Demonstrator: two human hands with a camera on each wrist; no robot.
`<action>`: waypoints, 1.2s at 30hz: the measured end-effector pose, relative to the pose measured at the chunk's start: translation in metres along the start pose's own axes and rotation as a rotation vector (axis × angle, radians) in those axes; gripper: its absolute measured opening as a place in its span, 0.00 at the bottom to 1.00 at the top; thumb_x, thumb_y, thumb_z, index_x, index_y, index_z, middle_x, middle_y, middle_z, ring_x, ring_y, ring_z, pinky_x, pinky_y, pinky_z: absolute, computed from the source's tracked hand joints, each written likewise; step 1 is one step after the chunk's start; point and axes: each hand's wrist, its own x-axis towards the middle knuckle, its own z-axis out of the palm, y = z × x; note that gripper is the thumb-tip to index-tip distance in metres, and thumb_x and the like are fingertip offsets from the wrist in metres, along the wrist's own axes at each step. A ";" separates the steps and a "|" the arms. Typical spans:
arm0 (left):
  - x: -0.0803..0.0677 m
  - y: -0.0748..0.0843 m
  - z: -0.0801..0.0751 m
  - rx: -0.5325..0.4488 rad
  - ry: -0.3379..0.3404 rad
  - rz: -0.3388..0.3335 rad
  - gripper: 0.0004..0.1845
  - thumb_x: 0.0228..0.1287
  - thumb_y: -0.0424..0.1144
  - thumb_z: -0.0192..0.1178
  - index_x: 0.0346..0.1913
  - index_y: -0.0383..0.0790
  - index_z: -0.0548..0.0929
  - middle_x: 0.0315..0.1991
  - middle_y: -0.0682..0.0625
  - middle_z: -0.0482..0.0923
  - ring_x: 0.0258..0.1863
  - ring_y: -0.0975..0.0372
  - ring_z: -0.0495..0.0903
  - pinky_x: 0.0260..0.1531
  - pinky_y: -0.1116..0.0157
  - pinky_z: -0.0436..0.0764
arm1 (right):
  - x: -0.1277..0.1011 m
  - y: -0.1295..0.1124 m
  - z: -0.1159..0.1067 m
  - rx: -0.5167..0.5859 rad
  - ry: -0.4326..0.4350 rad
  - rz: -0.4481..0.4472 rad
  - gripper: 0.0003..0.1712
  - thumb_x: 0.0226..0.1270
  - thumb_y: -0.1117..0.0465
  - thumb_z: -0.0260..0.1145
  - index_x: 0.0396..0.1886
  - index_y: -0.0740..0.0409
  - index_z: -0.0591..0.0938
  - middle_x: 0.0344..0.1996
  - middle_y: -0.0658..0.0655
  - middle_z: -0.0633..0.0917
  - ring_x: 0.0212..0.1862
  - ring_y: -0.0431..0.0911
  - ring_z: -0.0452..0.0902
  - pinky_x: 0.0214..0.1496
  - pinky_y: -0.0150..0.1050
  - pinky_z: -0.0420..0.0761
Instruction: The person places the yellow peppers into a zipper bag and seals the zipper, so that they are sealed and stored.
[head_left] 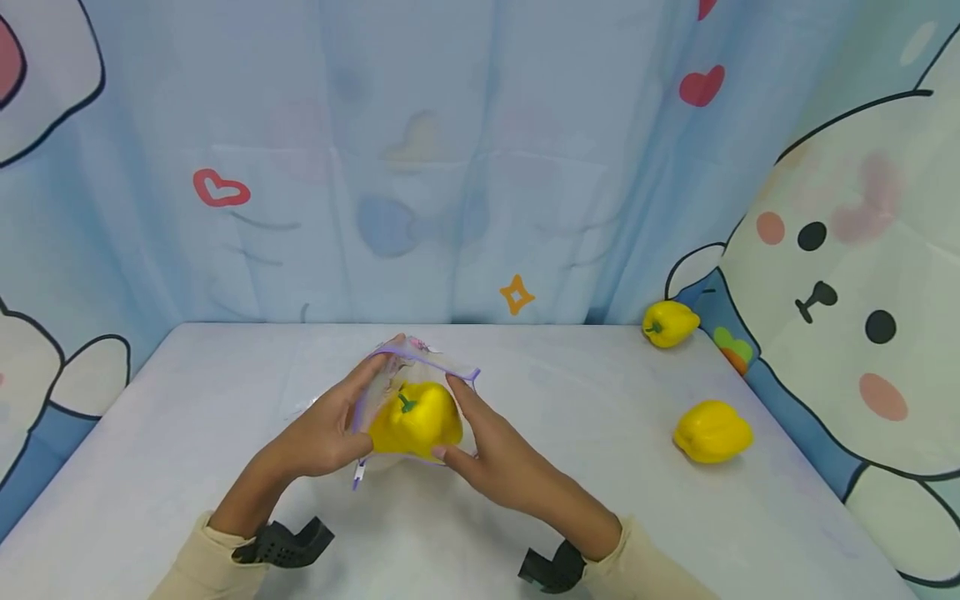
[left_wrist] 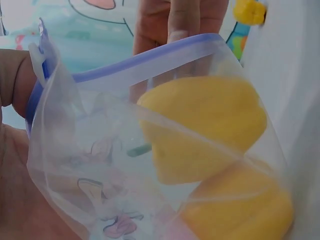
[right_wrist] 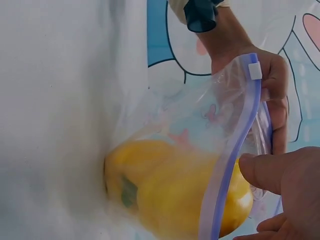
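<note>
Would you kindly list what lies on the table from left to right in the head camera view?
Left hand → zip bag with a yellow pepper inside → right hand → far pepper by the curtain → near pepper.

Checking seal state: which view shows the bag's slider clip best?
Right wrist: the white slider sits sharp at the top of the purple zip strip, beside the left hand. Left wrist shows it blurred at the frame edge; in the head view it is too small to tell.
</note>
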 end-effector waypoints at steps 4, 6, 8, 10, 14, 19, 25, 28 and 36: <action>-0.001 0.000 -0.001 0.037 0.019 -0.016 0.51 0.44 0.21 0.51 0.76 0.33 0.44 0.78 0.48 0.40 0.62 0.46 0.59 0.59 0.64 0.72 | -0.005 -0.001 -0.003 -0.015 0.031 -0.032 0.49 0.66 0.60 0.66 0.78 0.58 0.48 0.76 0.55 0.51 0.74 0.44 0.48 0.69 0.44 0.60; -0.001 0.000 -0.001 0.053 0.029 -0.024 0.50 0.45 0.21 0.51 0.76 0.32 0.45 0.78 0.47 0.41 0.62 0.46 0.60 0.60 0.62 0.72 | -0.008 0.000 -0.004 0.009 0.042 -0.059 0.47 0.66 0.61 0.66 0.78 0.57 0.49 0.76 0.55 0.52 0.74 0.44 0.50 0.68 0.43 0.62; 0.000 0.000 -0.001 0.070 0.039 -0.031 0.50 0.46 0.22 0.51 0.76 0.32 0.46 0.78 0.47 0.41 0.62 0.47 0.60 0.61 0.62 0.71 | -0.011 0.003 -0.005 0.059 0.040 -0.073 0.46 0.67 0.62 0.65 0.78 0.54 0.51 0.75 0.53 0.54 0.73 0.44 0.52 0.67 0.41 0.64; 0.001 0.001 -0.001 0.060 0.039 -0.039 0.49 0.47 0.22 0.51 0.77 0.34 0.46 0.78 0.47 0.42 0.62 0.46 0.60 0.61 0.59 0.71 | -0.015 0.005 -0.007 0.127 0.033 -0.073 0.44 0.68 0.62 0.64 0.78 0.52 0.52 0.75 0.51 0.56 0.72 0.44 0.55 0.66 0.40 0.66; 0.002 0.000 0.000 -0.009 0.027 -0.049 0.49 0.50 0.22 0.51 0.77 0.38 0.44 0.77 0.47 0.41 0.60 0.44 0.62 0.54 0.55 0.77 | -0.022 0.008 -0.012 0.237 0.033 -0.063 0.40 0.69 0.62 0.62 0.77 0.51 0.56 0.73 0.49 0.59 0.71 0.44 0.58 0.65 0.38 0.67; 0.001 -0.001 0.000 -0.045 0.025 -0.056 0.50 0.51 0.22 0.51 0.78 0.39 0.42 0.78 0.47 0.39 0.59 0.43 0.64 0.50 0.58 0.80 | -0.031 0.012 -0.017 0.287 0.070 -0.097 0.35 0.70 0.64 0.61 0.75 0.57 0.61 0.72 0.50 0.63 0.70 0.45 0.61 0.64 0.38 0.68; 0.001 -0.002 0.001 -0.091 0.010 -0.050 0.51 0.50 0.19 0.51 0.78 0.39 0.41 0.78 0.49 0.37 0.62 0.42 0.59 0.54 0.56 0.78 | -0.045 0.022 -0.023 0.329 0.145 -0.094 0.32 0.71 0.66 0.59 0.73 0.57 0.65 0.69 0.52 0.68 0.68 0.48 0.66 0.64 0.38 0.69; 0.001 -0.002 0.001 -0.086 0.015 -0.048 0.51 0.50 0.18 0.51 0.78 0.40 0.42 0.78 0.49 0.37 0.63 0.42 0.58 0.54 0.56 0.77 | -0.052 0.029 -0.029 0.292 0.170 -0.073 0.30 0.71 0.65 0.59 0.72 0.56 0.66 0.68 0.51 0.69 0.67 0.48 0.66 0.64 0.38 0.69; 0.000 0.000 0.003 -0.041 0.032 -0.055 0.51 0.50 0.20 0.52 0.78 0.38 0.42 0.78 0.48 0.37 0.62 0.44 0.60 0.54 0.56 0.77 | -0.076 0.061 -0.051 0.101 0.204 -0.002 0.30 0.70 0.65 0.61 0.71 0.58 0.68 0.67 0.52 0.71 0.66 0.47 0.68 0.62 0.32 0.69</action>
